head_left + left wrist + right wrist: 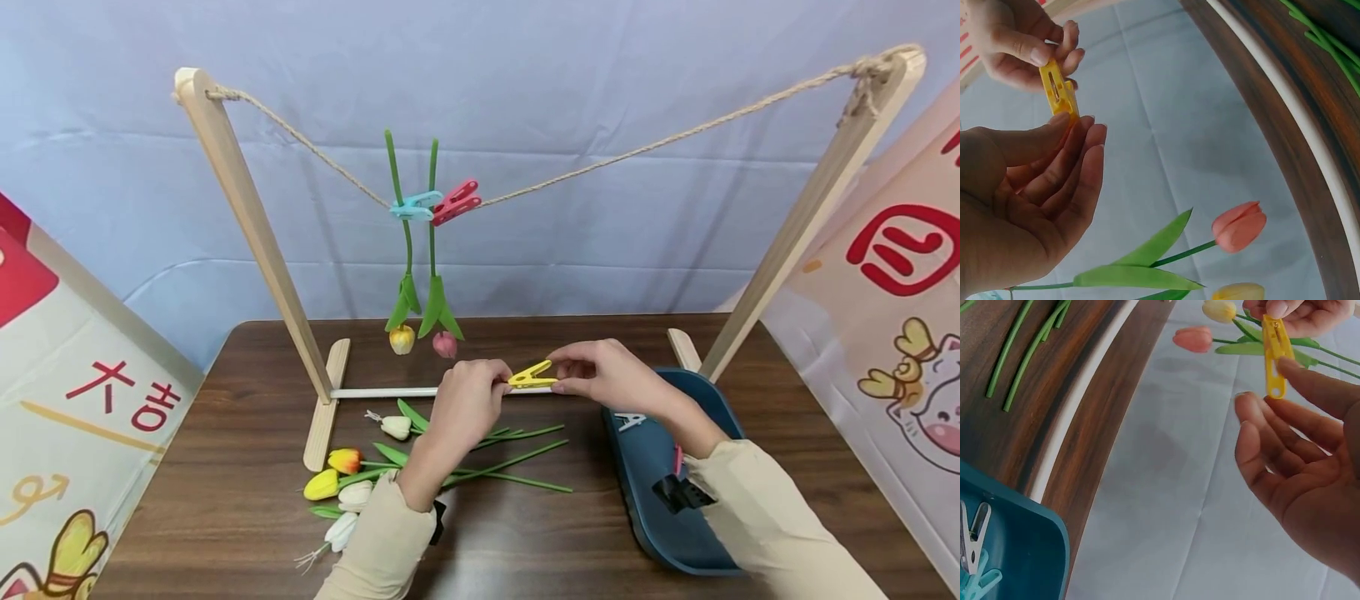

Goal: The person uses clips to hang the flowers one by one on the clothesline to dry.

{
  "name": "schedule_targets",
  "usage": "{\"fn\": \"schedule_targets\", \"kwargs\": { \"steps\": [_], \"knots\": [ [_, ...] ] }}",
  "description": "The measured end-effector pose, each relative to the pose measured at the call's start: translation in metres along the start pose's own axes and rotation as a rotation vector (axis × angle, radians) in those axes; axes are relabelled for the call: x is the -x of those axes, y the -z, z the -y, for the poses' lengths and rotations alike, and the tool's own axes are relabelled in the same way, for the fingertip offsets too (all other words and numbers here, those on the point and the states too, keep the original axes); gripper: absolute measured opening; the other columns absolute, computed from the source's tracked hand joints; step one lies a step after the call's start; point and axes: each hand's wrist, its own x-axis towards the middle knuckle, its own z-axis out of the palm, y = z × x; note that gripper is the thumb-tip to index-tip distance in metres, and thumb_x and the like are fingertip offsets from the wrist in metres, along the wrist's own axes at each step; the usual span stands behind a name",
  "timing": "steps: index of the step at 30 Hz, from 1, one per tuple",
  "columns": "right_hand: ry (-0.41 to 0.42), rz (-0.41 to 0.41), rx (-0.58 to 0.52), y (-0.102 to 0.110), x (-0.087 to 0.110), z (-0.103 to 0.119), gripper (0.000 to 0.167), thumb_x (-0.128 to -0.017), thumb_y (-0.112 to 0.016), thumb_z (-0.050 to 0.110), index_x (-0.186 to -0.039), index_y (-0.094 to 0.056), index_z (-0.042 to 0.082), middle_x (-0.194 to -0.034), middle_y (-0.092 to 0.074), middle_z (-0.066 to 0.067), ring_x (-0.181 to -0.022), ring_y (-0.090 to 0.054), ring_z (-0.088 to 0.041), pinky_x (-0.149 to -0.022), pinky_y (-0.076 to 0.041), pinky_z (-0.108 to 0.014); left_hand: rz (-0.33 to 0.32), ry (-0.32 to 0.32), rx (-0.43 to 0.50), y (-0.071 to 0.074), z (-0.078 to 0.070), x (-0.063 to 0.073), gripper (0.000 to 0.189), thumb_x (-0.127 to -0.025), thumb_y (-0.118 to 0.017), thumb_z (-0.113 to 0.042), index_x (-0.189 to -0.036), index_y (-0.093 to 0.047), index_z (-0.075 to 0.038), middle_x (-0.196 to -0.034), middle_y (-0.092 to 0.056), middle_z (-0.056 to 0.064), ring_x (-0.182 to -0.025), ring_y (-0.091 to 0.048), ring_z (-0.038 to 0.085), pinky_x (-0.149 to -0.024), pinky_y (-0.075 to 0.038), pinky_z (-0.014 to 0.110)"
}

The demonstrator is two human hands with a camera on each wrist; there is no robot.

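Between both hands, in front of the hanging flowers, is a yellow clothespin [531,376]. My left hand [467,404] pinches one end of it with thumb and fingertips. At the handle end, the thumb and fingers of my right hand [611,377] grip it; its other fingers are loosely bent in the right wrist view. Above and to the left, a light blue clothespin [415,206] and a red clothespin [456,202] sit on a twine rope [660,143]. They hold a yellow tulip [402,339] and a pink tulip [445,344] upside down.
Wooden posts [251,208] carry the rope, joined low by a white rod [386,392]. Several loose tulips, one a yellow bloom [322,484], lie on the table beneath my left arm. Under my right forearm, a dark blue basin [641,517] contains a white clothespin [630,421] and others.
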Motion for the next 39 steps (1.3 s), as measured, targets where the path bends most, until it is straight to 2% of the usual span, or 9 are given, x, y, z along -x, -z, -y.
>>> {"fn": "schedule_targets", "kwargs": {
  "steps": [8,11,15,19,23,26,30,33,39],
  "knots": [
    [0.012,-0.1,-0.071,0.004,0.003,-0.004,0.021,-0.079,-0.069,0.006,-0.099,-0.066,0.0,-0.08,-0.062,0.0,-0.068,-0.055,-0.012,-0.058,-0.046,-0.026,-0.004,0.011,0.018,0.0,-0.003,-0.004,0.005,-0.078,-0.07,-0.005,-0.082,-0.068,-0.007,-0.074,-0.066,0.002,-0.065,-0.061,0.017,-0.058,-0.048,0.03],
    [-0.025,-0.119,-0.064,0.006,0.006,-0.005,0.016,-0.08,-0.068,0.006,-0.095,-0.067,0.0,-0.079,-0.062,0.0,-0.067,-0.054,-0.012,-0.057,-0.045,-0.026,0.072,0.068,0.035,-0.002,-0.003,-0.007,0.007,-0.08,-0.069,-0.007,-0.086,-0.068,-0.007,-0.076,-0.066,0.002,-0.066,-0.062,0.018,-0.058,-0.048,0.031],
    [-0.081,-0.128,-0.051,0.009,0.011,-0.01,0.016,-0.081,-0.067,0.007,-0.095,-0.068,0.0,-0.078,-0.062,-0.001,-0.066,-0.053,-0.014,-0.057,-0.045,-0.027,0.233,0.182,-0.003,-0.012,0.005,-0.012,0.011,-0.08,-0.067,-0.006,-0.091,-0.068,-0.006,-0.082,-0.067,0.006,-0.071,-0.063,0.024,-0.059,-0.049,0.035],
    [-0.118,-0.13,-0.033,0.011,0.017,-0.017,0.015,-0.08,-0.068,0.006,-0.094,-0.068,-0.001,-0.076,-0.062,-0.001,-0.064,-0.052,-0.014,-0.056,-0.044,-0.027,0.357,0.274,-0.073,-0.031,0.024,-0.013,0.011,-0.077,-0.063,0.001,-0.083,-0.067,-0.007,-0.079,-0.064,0.007,-0.071,-0.061,0.027,-0.06,-0.048,0.035],
    [-0.138,-0.118,-0.026,0.012,0.023,-0.024,0.015,-0.079,-0.07,0.006,-0.092,-0.068,-0.002,-0.075,-0.063,-0.001,-0.062,-0.052,-0.013,-0.054,-0.043,-0.026,0.417,0.353,-0.1,-0.049,0.043,-0.009,0.017,-0.079,-0.059,0.003,-0.067,-0.062,-0.01,-0.071,-0.059,0.007,-0.065,-0.057,0.023,-0.053,-0.045,0.032],
    [-0.143,-0.091,-0.025,0.013,0.026,-0.028,0.014,-0.078,-0.07,0.006,-0.089,-0.069,-0.001,-0.076,-0.064,-0.001,-0.061,-0.052,-0.011,-0.052,-0.044,-0.025,0.445,0.412,-0.115,-0.058,0.053,-0.006,0.022,-0.08,-0.056,0.001,-0.06,-0.057,-0.008,-0.07,-0.058,0.009,-0.062,-0.053,0.021,-0.049,-0.042,0.032],
    [-0.134,-0.057,-0.016,0.014,0.029,-0.033,0.011,-0.078,-0.07,0.006,-0.087,-0.07,0.0,-0.077,-0.065,-0.002,-0.061,-0.053,-0.01,-0.052,-0.045,-0.024,0.452,0.461,-0.142,-0.066,0.06,-0.003,0.013,-0.079,-0.054,0.002,-0.071,-0.063,-0.003,-0.084,-0.063,0.014,-0.071,-0.059,0.026,-0.053,-0.045,0.036],
    [-0.128,-0.055,-0.007,0.013,0.029,-0.034,0.01,-0.078,-0.07,0.006,-0.087,-0.07,0.0,-0.078,-0.065,-0.002,-0.061,-0.053,-0.01,-0.052,-0.045,-0.024,0.451,0.475,-0.158,-0.07,0.063,-0.002,0.013,-0.08,-0.055,0.002,-0.085,-0.065,-0.003,-0.095,-0.063,0.017,-0.082,-0.061,0.032,-0.062,-0.048,0.041],
    [-0.138,-0.059,-0.01,0.013,0.031,-0.033,0.011,-0.078,-0.071,0.006,-0.087,-0.07,0.0,-0.078,-0.065,-0.002,-0.061,-0.052,-0.011,-0.052,-0.045,-0.024,0.444,0.487,-0.173,-0.078,0.065,0.003,0.014,-0.084,-0.052,0.0,-0.089,-0.066,-0.003,-0.099,-0.063,0.018,-0.089,-0.06,0.035,-0.07,-0.049,0.045]
  ]
}}
